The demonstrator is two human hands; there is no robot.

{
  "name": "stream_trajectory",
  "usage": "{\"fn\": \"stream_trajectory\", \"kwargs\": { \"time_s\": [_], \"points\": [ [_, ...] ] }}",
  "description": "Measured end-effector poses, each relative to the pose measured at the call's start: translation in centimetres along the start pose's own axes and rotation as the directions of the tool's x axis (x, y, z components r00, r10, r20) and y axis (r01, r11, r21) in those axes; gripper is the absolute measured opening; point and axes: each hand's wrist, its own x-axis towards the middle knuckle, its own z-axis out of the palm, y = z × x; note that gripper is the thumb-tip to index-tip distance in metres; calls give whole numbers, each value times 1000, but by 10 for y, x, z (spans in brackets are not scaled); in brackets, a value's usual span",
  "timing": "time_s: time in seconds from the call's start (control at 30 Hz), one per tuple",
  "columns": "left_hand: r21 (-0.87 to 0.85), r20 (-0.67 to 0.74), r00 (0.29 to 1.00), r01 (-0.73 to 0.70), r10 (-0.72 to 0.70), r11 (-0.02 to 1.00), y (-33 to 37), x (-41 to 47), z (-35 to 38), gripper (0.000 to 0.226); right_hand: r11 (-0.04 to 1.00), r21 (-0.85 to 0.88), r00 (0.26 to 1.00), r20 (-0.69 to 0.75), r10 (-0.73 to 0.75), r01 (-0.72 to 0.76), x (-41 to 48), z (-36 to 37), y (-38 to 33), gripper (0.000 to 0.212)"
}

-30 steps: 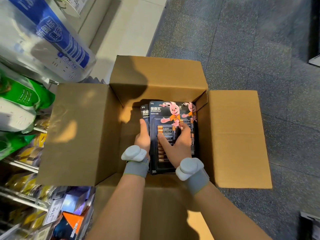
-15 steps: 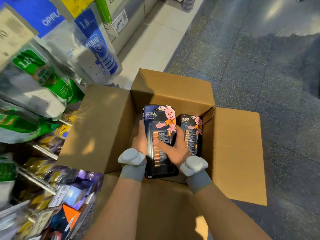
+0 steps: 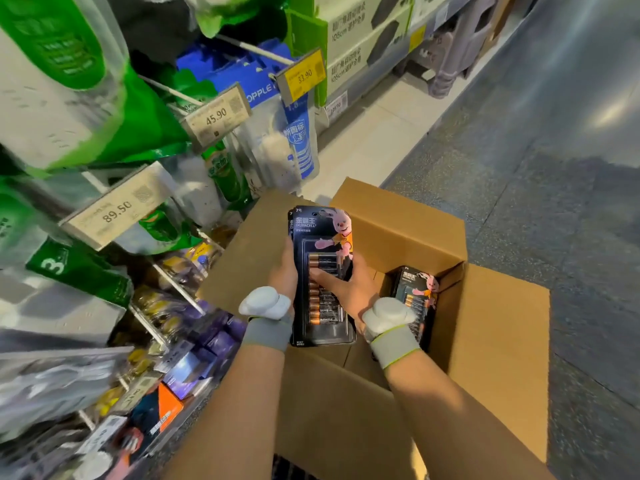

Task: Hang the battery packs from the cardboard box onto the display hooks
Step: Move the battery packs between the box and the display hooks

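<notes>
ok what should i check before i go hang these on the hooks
1. Grip on the battery packs: ok, left hand and right hand both hold them.
2. Top edge free for a hook: ok, both hands sit lower down.
3. Packs raised above the cardboard box: ok.
4. A free spot on the display hooks: cannot tell, that side is blurred.
5. Number of packs held: cannot tell, at least two edges show.
</notes>
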Motion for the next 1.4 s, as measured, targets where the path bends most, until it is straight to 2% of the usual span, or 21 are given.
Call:
{"fn": "stream_trajectory", "kwargs": {
  "time_s": [0.1, 0.27, 0.33, 0.43, 0.57, 0.7, 0.83, 0.9, 0.97, 1.07, 1.17, 1.27, 1.4],
  "points": [
    [-18, -40, 998, -40, 39, 999, 13, -15, -17, 73, 1000, 27, 1000, 27, -14, 13, -4, 15, -7, 41],
    [-25, -157, 981, -119, 114, 993, 19, -34, -60, 65, 995, 75, 994, 89, -65, 59, -23, 55, -20, 40],
    [-8, -219, 965, -147, 142, 989, 17, -43, -83, 68, 993, 81, 990, 103, -96, 88, -36, 73, -27, 46],
    [0, -233, 961, -154, 150, 988, 17, -58, -102, 74, 989, 72, 984, 110, -139, 132, -48, 87, -30, 41],
    [-48, -233, 957, -189, 173, 981, 15, -83, -120, 69, 981, 50, 973, 123, -194, 189, -75, 99, -40, 34],
    [-57, -253, 946, -224, 202, 973, 12, -98, -130, 65, 977, 62, 967, 146, -210, 203, -91, 105, -46, 52],
    [-167, -297, 914, -333, 275, 928, 3, -133, -144, 58, 963, 52, 947, 170, -271, 266, -121, 108, -61, 53],
    [-168, -310, 901, -366, 303, 915, 3, -141, -147, 64, 961, 67, 937, 213, -275, 267, -129, 109, -70, 54],
    [-189, -336, 881, -409, 332, 893, 11, -164, -149, 53, 949, 63, 911, 267, -313, 308, -140, 108, -87, 58],
    [-134, -374, 853, -439, 365, 888, 24, -187, -155, 41, 907, 87, 853, 315, -417, 411, -150, 110, -107, 54],
    [-183, -374, 845, -470, 381, 863, 42, -212, -163, 59, 893, 109, 831, 332, -446, 436, -155, 117, -133, 68],
    [-193, -454, 767, -581, 453, 790, 54, -240, -173, 61, 854, 129, 769, 383, -511, 504, -170, 120, -165, 61],
    [-234, -560, 659, -708, 503, 667, 76, -273, -187, 46, 787, 167, 668, 443, -598, 594, -188, 136, -209, 60]
  ]
}}
